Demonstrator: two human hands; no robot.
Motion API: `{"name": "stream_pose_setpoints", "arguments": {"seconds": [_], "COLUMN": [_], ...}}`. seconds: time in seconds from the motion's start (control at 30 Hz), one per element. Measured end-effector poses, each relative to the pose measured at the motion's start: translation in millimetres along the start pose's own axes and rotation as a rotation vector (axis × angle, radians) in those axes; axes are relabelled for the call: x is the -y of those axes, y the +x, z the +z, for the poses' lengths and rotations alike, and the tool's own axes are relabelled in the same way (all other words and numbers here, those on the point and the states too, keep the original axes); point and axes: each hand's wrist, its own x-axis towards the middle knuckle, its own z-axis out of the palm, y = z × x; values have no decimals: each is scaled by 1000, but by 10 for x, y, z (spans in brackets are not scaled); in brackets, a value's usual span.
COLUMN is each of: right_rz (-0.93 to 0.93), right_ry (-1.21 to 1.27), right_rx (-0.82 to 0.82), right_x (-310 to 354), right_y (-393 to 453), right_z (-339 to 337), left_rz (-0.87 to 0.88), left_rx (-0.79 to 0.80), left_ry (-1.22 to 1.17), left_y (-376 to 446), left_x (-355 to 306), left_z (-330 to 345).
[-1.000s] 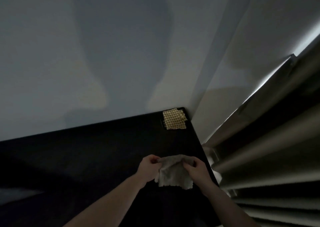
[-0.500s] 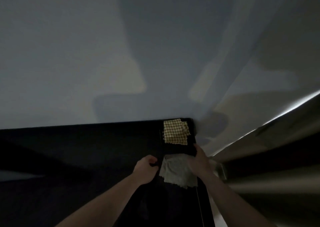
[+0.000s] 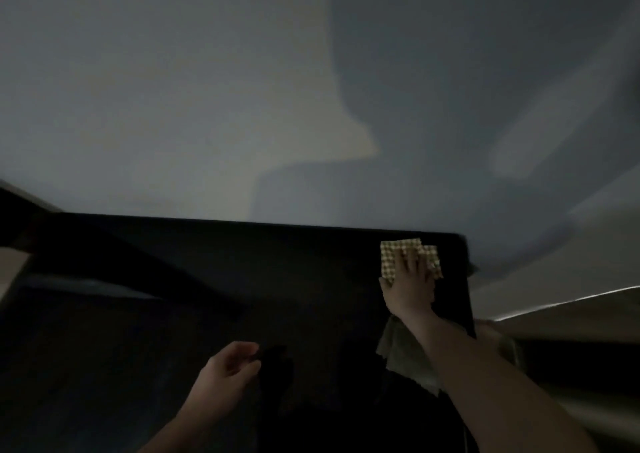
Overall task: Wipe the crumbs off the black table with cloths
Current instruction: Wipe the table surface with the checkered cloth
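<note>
— Where are the hands?

— Well apart. The right hand (image 3: pixel 410 284) lies flat, fingers spread, on the checked cloth (image 3: pixel 389 257) in the far right corner of the black worktop (image 3: pixel 242 279). The left hand (image 3: pixel 228 371) hovers nearer, fingers loosely curled, holding nothing I can make out; the light is poor.

— Any other cloth?

— A grey cloth (image 3: pixel 405 359) lies on the worktop at the right edge, partly under the right forearm. Behind the worktop stands a pale wall (image 3: pixel 207 106) with shadows across it.

— Crumbs?

— Too dark to tell.
</note>
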Motion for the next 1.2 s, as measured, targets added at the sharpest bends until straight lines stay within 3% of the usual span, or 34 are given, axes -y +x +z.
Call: {"name": "stream_pose_setpoints", "arguments": {"seconds": [0.07, 0.13, 0.33, 0.5, 0.6, 0.9, 1.2], "right_rz": [-191, -317, -100, 115, 185, 191, 79], "right_ry": [19, 107, 479, 728, 856, 1020, 899], "right_rx": [-117, -124, 108, 173, 129, 4, 97], "right_x": [159, 369, 1281, 1901, 2225, 3170, 3863], "right_y": [-207, -408, -1431, -2567, -3213, -4543, -4291], "right_z": [143, 254, 302, 314, 361, 540, 636], "left_rz": [-17, -5, 60, 149, 206, 213, 155], "left_rx": [-6, 1, 7, -18, -40, -50, -116], "left_ry": [-11, -8, -16, -69, -81, -140, -125], "left_y": [-75, -153, -463, -819, -1040, -1348, -1145], "left_x": [108, 202, 537, 1079, 1508, 2503, 2630], "left_z": [-101, -208, -743, -1518, -2015, -3092, -3610]}}
